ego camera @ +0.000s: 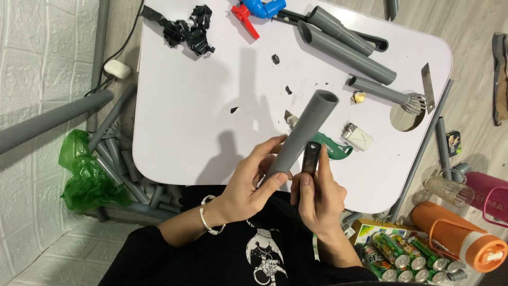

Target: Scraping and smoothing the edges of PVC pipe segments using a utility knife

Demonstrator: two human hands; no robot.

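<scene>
While the left hand (pixel 248 177) wraps the grey plastic pipe (pixel 304 133), tilting its open end up over the white counter (pixel 201 106) | right hand (pixel 317 193) closed on a dark narrow tool (pixel 310 158) pressed against the pipe's side, seemingly steadied for work.

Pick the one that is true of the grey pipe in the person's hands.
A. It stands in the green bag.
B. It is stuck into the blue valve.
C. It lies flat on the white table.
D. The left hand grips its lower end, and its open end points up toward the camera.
D: the left hand wraps the lower end of the grey pipe, whose open mouth tilts up above the white table.
</scene>
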